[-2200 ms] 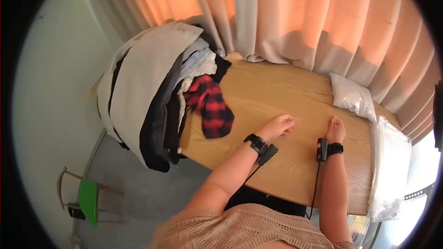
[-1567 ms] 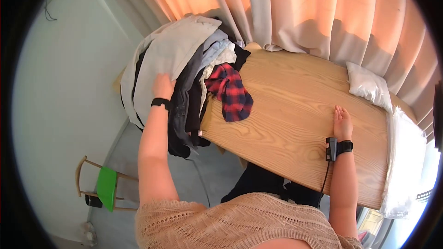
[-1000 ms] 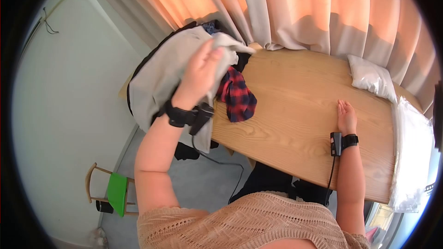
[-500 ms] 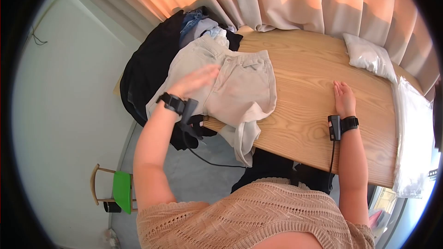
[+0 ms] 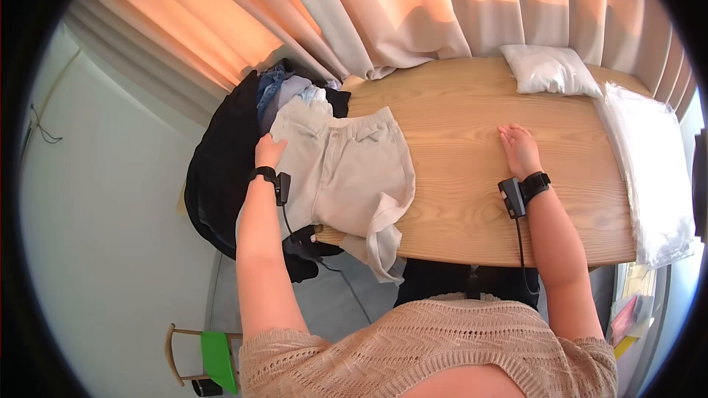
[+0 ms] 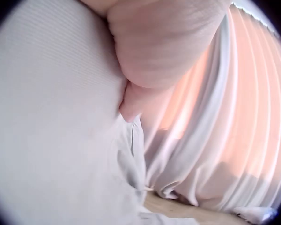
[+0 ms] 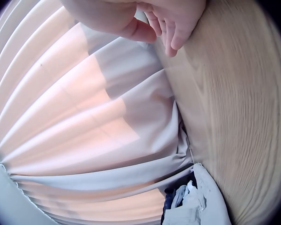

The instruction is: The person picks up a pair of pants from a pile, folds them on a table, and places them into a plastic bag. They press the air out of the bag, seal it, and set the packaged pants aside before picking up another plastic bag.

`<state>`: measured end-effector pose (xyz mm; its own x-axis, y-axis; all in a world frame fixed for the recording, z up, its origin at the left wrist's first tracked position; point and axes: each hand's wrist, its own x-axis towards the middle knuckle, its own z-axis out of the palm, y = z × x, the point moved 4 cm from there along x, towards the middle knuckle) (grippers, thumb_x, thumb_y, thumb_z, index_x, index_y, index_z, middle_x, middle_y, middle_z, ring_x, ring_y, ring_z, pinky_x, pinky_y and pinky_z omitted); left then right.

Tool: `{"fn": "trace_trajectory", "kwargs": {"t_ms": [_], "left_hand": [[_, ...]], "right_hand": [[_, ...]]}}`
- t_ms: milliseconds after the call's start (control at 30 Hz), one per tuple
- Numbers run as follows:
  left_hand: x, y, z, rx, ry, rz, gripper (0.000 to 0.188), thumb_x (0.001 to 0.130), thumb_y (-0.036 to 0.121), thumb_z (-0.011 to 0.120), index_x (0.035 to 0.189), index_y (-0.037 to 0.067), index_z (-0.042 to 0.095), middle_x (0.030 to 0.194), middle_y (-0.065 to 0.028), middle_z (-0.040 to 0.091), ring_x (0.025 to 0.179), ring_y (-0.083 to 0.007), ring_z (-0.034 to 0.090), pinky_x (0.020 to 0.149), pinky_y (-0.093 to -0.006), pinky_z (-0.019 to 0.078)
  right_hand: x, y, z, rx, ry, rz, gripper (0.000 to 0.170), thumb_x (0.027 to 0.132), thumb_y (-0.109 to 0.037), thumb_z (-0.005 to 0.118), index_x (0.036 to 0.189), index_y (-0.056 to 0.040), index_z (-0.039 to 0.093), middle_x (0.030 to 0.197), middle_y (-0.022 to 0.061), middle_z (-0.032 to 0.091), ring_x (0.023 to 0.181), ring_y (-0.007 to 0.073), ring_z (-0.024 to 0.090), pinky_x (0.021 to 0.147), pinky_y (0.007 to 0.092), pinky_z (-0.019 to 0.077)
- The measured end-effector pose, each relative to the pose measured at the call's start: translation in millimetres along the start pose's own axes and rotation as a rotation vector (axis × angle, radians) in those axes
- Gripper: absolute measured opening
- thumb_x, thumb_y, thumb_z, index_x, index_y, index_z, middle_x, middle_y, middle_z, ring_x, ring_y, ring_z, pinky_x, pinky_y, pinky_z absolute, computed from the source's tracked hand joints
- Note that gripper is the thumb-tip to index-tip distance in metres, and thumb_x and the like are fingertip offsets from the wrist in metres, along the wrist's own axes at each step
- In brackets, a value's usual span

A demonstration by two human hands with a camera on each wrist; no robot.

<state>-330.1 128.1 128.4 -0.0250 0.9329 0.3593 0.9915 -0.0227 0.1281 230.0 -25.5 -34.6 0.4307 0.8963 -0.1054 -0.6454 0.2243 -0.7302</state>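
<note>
left hand (image 5: 270, 152) grips pale trousers (image 5: 354, 162) by their left edge, waist end far, legs near; right hand (image 5: 522, 152) well apart, relaxed.

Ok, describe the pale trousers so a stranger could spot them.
Find the wooden table, then the clothes heap at its left end. The pale trousers spread from there, partly drooping over the near edge. Unlike the neighbouring black garment, they're pale, waistband and fly showing.

Pale beige trousers (image 5: 354, 166), black clothing (image 5: 220, 169).
</note>
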Motion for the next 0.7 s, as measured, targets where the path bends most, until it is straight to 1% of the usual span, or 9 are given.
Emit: {"fn": "trace_trajectory", "kwargs": {"t_ms": [33, 133, 200, 333, 400, 500, 600, 667, 700], "left_hand": [[-10.1, 14.1, -6.8, 0.006, -0.010, 0.002, 0.046, 0.075, 0.031, 0.069, 0.107, -0.001, 0.059, 0.094, -0.0229, 0.064, 0.092, -0.0364, 0.062, 0.079, -0.0417, 0.0477], [-50.2, 47.2, -46.8, -0.460, 0.027, 0.052, 0.036, 0.083, 0.029, 0.063, 0.092, -0.006, 0.063, 0.084, -0.0216, 0.066, 0.080, -0.0316, 0.065, 0.071, -0.0354, 0.0473], [-92.4, 62.0, -69.6, -0.588, 0.047, 0.071, 0.036, 0.086, 0.029, 0.062, 0.097, -0.006, 0.062, 0.084, -0.0184, 0.066, 0.074, -0.0213, 0.062, 0.071, -0.0321, 0.0467], [-179.0, 82.7, -120.7, -0.837, 0.080, 0.023, 0.035, 0.088, 0.025, 0.061, 0.101, -0.008, 0.061, 0.091, -0.0082, 0.066, 0.082, -0.0122, 0.057, 0.076, -0.0267, 0.0445], [-214.8, 83.5, -141.8, -0.926, 0.106, -0.004, 0.033, 0.088, 0.022, 0.060, 0.102, -0.008, 0.060, 0.092, -0.0084, 0.065, 0.084, -0.0129, 0.057, 0.078, -0.0261, 0.0437], [-267.4, 76.1, -161.7, -0.996, 0.161, 0.000, 0.029, 0.088, 0.019, 0.061, 0.101, -0.007, 0.061, 0.092, -0.0083, 0.065, 0.083, -0.0128, 0.057, 0.077, -0.0264, 0.0441], [-313.7, 46.4, -169.0, -1.110, 0.234, 0.014, 0.026, 0.085, 0.015, 0.062, 0.099, -0.006, 0.062, 0.092, -0.0082, 0.065, 0.081, -0.0129, 0.058, 0.074, -0.0266, 0.0456], [-335.6, 23.2, -179.6, -1.166, 0.305, 0.024, 0.025, 0.081, 0.012, 0.065, 0.100, -0.005, 0.062, 0.091, -0.0080, 0.065, 0.076, -0.0140, 0.060, 0.070, -0.0268, 0.0479], [-346.4, 12.6, -181.8, -1.168, 0.321, 0.003, 0.025, 0.081, 0.012, 0.065, 0.100, -0.005, 0.062, 0.091, -0.0080, 0.065, 0.076, -0.0140, 0.060, 0.070, -0.0268, 0.0479]], "right_hand": [[-1.7, -1.4, 0.2, 0.002, 0.009, 0.008, 0.033, 0.088, 0.001, 0.045, 0.119, 0.0066, 0.038, 0.116, 0.0201, 0.051, 0.112, 0.0273, 0.052, 0.095, 0.0295, 0.0443], [-4.2, -3.1, 8.9, 0.052, -0.035, 0.035, 0.032, 0.088, 0.001, 0.045, 0.119, 0.0078, 0.038, 0.114, 0.0188, 0.052, 0.111, 0.0264, 0.052, 0.095, 0.0296, 0.0446], [-2.6, -3.7, 13.5, -0.058, -0.015, 0.063, 0.038, 0.087, -0.002, 0.050, 0.121, 0.0077, 0.038, 0.114, 0.0184, 0.052, 0.109, 0.0246, 0.053, 0.094, 0.0292, 0.0439], [2.0, 0.2, 14.8, -0.211, -0.111, 0.059, 0.052, 0.083, -0.007, 0.059, 0.128, 0.0067, 0.036, 0.118, 0.0198, 0.051, 0.111, 0.0237, 0.052, 0.095, 0.0295, 0.0414], [-18.3, -6.4, 42.9, -0.482, -0.316, 0.081, 0.068, 0.079, -0.011, 0.067, 0.134, 0.0054, 0.031, 0.126, 0.0214, 0.046, 0.115, 0.0243, 0.048, 0.096, 0.0308, 0.0387], [-64.8, 1.5, 95.8, -0.761, -0.492, 0.140, 0.066, 0.084, -0.011, 0.062, 0.139, -0.0023, 0.027, 0.135, 0.0218, 0.040, 0.124, 0.0261, 0.040, 0.103, 0.0343, 0.0341], [-97.6, 37.7, 146.4, -0.753, -0.665, 0.086, 0.073, 0.079, -0.018, 0.071, 0.138, -0.0008, 0.032, 0.136, 0.0188, 0.038, 0.122, 0.0235, 0.042, 0.099, 0.0329, 0.0373], [-119.8, 40.0, 183.7, -0.547, -0.892, -0.121, 0.059, 0.081, -0.015, 0.068, 0.132, -0.0029, 0.040, 0.130, 0.0150, 0.046, 0.119, 0.0202, 0.046, 0.098, 0.0337, 0.0386], [-129.0, 41.7, 195.2, -0.556, -0.914, -0.111, 0.059, 0.081, -0.015, 0.068, 0.132, -0.0029, 0.040, 0.130, 0.0150, 0.046, 0.119, 0.0202, 0.046, 0.098, 0.0337, 0.0386]]}}
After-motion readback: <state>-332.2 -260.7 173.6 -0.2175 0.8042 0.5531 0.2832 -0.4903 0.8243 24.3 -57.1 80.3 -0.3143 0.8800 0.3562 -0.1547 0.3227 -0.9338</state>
